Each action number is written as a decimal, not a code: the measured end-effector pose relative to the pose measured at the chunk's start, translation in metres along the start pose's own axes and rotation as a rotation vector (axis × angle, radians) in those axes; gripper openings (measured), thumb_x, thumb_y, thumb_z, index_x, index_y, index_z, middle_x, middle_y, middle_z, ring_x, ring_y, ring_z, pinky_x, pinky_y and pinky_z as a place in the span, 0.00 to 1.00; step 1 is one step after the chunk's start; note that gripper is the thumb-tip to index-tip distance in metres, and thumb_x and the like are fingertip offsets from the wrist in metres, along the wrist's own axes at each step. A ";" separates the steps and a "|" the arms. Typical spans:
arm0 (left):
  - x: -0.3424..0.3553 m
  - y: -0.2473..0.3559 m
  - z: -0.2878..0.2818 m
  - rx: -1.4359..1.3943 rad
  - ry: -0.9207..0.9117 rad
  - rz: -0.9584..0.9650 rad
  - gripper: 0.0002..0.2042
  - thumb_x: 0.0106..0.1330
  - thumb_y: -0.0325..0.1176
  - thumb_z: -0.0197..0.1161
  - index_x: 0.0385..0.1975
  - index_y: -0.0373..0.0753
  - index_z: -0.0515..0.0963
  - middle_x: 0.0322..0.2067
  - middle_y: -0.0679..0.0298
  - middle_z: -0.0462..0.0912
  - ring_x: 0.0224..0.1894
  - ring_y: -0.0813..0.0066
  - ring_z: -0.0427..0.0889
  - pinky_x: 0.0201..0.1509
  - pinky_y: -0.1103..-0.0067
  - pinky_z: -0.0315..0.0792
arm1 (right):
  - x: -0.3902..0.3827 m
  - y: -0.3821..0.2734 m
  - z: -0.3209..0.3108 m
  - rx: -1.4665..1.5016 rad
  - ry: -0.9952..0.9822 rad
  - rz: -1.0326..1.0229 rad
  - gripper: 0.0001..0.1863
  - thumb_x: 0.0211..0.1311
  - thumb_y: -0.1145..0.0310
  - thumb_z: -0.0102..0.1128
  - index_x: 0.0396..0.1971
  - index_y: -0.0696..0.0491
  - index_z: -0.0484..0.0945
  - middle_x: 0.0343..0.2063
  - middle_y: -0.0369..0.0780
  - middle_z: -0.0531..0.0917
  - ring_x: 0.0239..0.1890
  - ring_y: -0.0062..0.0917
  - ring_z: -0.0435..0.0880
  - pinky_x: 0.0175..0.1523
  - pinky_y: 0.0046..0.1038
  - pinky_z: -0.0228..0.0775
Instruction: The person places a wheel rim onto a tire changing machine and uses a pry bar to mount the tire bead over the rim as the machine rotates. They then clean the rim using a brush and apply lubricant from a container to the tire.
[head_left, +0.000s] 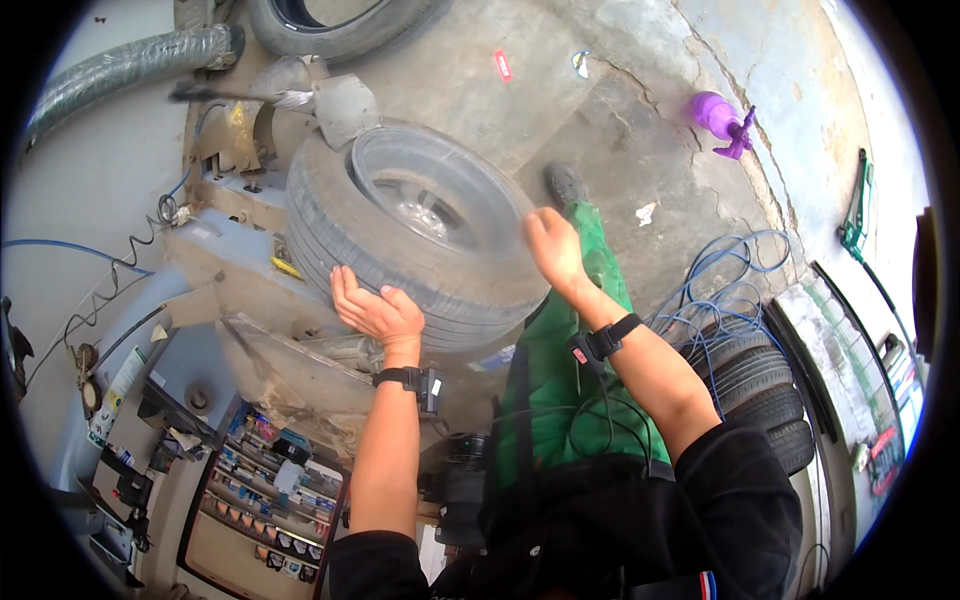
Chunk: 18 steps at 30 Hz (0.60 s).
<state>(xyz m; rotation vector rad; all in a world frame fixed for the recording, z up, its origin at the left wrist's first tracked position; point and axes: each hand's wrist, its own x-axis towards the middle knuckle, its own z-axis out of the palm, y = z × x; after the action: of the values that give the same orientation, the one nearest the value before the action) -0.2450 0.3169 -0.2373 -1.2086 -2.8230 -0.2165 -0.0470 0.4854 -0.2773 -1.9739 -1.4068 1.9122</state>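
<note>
A dark tyre on a metal rim sits ahead of the person and a little to their left, beside a dusty grey machine. From where I stand, the wheel's outline is an oval whose long axis runs from far left to near right, its hollow face turned up and away, its tread toward the person's left. The left hand is at that tread, open with the palm facing it and the thumb apart, looking the nearer to the broad outer band. The right hand is at the wheel's right end, fingers curled in; whether it grips or merely brushes the edge, I can't tell. The two hands are well apart, with the near part of the tyre between them. A flat metal plate overhangs the wheel's far end, and past it lies another tyre. Off to the right are a purple spray bottle on the floor and a tangled blue hose by stacked tyres.
</note>
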 end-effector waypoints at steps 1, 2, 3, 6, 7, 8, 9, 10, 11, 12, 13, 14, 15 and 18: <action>-0.001 0.000 -0.001 -0.005 -0.002 -0.005 0.31 0.64 0.38 0.49 0.65 0.25 0.66 0.66 0.41 0.67 0.70 0.43 0.65 0.73 0.54 0.55 | -0.001 0.002 0.003 -0.008 -0.011 -0.007 0.14 0.74 0.65 0.54 0.37 0.60 0.81 0.29 0.40 0.89 0.32 0.22 0.87 0.41 0.27 0.78; -0.002 0.000 -0.001 -0.009 -0.004 -0.010 0.31 0.64 0.39 0.49 0.65 0.25 0.66 0.66 0.41 0.67 0.70 0.43 0.65 0.73 0.54 0.55 | -0.002 0.006 0.004 -0.015 -0.023 -0.013 0.14 0.74 0.65 0.54 0.37 0.60 0.81 0.30 0.40 0.89 0.32 0.22 0.87 0.42 0.27 0.78; -0.002 0.001 -0.001 -0.014 -0.005 -0.016 0.31 0.64 0.39 0.49 0.65 0.25 0.66 0.66 0.41 0.67 0.70 0.43 0.65 0.73 0.54 0.54 | -0.003 0.009 0.004 -0.035 -0.033 0.013 0.14 0.74 0.65 0.54 0.37 0.61 0.81 0.30 0.40 0.89 0.32 0.22 0.87 0.42 0.27 0.79; 0.001 0.002 0.001 -0.015 0.004 -0.002 0.31 0.65 0.39 0.49 0.65 0.25 0.65 0.66 0.41 0.67 0.70 0.43 0.65 0.73 0.54 0.54 | -0.005 0.022 0.002 -0.046 -0.039 0.084 0.14 0.74 0.65 0.53 0.37 0.61 0.81 0.30 0.41 0.89 0.32 0.23 0.87 0.42 0.28 0.79; 0.001 0.002 0.001 -0.015 0.009 0.004 0.30 0.65 0.39 0.49 0.65 0.25 0.65 0.66 0.41 0.67 0.70 0.43 0.65 0.73 0.54 0.54 | -0.004 0.028 0.001 -0.016 -0.024 0.101 0.14 0.73 0.65 0.53 0.37 0.62 0.81 0.30 0.41 0.89 0.31 0.24 0.87 0.42 0.28 0.79; 0.001 0.000 0.001 -0.016 0.015 0.011 0.30 0.65 0.39 0.49 0.65 0.25 0.65 0.66 0.41 0.67 0.70 0.43 0.65 0.73 0.54 0.54 | -0.001 0.035 -0.002 0.015 -0.009 0.118 0.14 0.73 0.65 0.53 0.37 0.62 0.81 0.30 0.42 0.89 0.31 0.24 0.87 0.42 0.28 0.79; -0.001 -0.002 0.001 -0.014 0.016 0.018 0.30 0.65 0.38 0.49 0.65 0.25 0.65 0.66 0.41 0.67 0.70 0.43 0.64 0.73 0.54 0.54 | 0.002 0.038 -0.004 0.078 0.015 0.152 0.14 0.73 0.66 0.53 0.37 0.63 0.80 0.30 0.43 0.88 0.31 0.25 0.87 0.42 0.28 0.79; -0.001 -0.001 0.001 -0.007 0.011 0.022 0.30 0.65 0.39 0.49 0.64 0.25 0.66 0.65 0.41 0.67 0.69 0.43 0.65 0.72 0.54 0.56 | 0.009 0.047 -0.006 0.159 0.066 0.184 0.14 0.73 0.66 0.53 0.38 0.62 0.80 0.29 0.42 0.88 0.30 0.24 0.86 0.40 0.28 0.79; -0.001 0.001 0.001 0.000 0.006 0.028 0.30 0.66 0.40 0.48 0.63 0.25 0.66 0.65 0.41 0.68 0.68 0.42 0.66 0.71 0.54 0.57 | 0.014 0.056 -0.013 0.197 0.104 0.197 0.13 0.73 0.66 0.53 0.38 0.62 0.80 0.29 0.42 0.87 0.30 0.24 0.85 0.39 0.28 0.78; 0.000 0.001 0.002 0.011 0.014 0.032 0.29 0.67 0.41 0.48 0.63 0.25 0.66 0.64 0.40 0.68 0.68 0.41 0.67 0.70 0.54 0.59 | 0.019 0.056 -0.018 0.238 0.137 0.199 0.13 0.73 0.67 0.52 0.38 0.62 0.80 0.29 0.42 0.87 0.29 0.23 0.85 0.39 0.27 0.78; 0.000 0.000 0.002 0.012 0.016 0.032 0.29 0.67 0.41 0.48 0.63 0.25 0.66 0.64 0.40 0.68 0.68 0.41 0.67 0.70 0.54 0.59 | 0.021 0.056 -0.023 0.233 0.176 0.195 0.13 0.73 0.67 0.52 0.38 0.61 0.81 0.29 0.41 0.87 0.28 0.22 0.83 0.37 0.27 0.77; -0.001 -0.001 0.002 0.014 0.018 0.031 0.29 0.67 0.41 0.48 0.63 0.25 0.66 0.64 0.40 0.68 0.68 0.41 0.67 0.70 0.54 0.59 | 0.024 0.057 -0.026 0.254 0.189 0.212 0.13 0.73 0.67 0.52 0.38 0.61 0.81 0.29 0.41 0.87 0.28 0.22 0.83 0.37 0.26 0.77; -0.001 -0.001 0.001 0.019 0.023 0.030 0.29 0.67 0.42 0.48 0.63 0.25 0.66 0.64 0.41 0.68 0.68 0.41 0.67 0.70 0.54 0.59 | 0.026 0.054 -0.028 0.276 0.198 0.226 0.13 0.73 0.67 0.52 0.38 0.61 0.81 0.29 0.41 0.87 0.28 0.22 0.83 0.36 0.26 0.77; -0.001 0.001 0.001 0.030 0.020 0.032 0.30 0.68 0.42 0.47 0.64 0.26 0.66 0.64 0.41 0.68 0.68 0.41 0.67 0.70 0.54 0.59 | 0.028 0.045 -0.033 0.311 0.225 0.216 0.13 0.71 0.66 0.54 0.37 0.60 0.81 0.29 0.40 0.87 0.28 0.21 0.82 0.35 0.25 0.76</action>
<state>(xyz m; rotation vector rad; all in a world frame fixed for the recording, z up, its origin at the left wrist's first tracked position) -0.2438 0.3174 -0.2387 -1.2377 -2.7774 -0.1829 -0.0003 0.4936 -0.3177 -2.1673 -0.8162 1.7820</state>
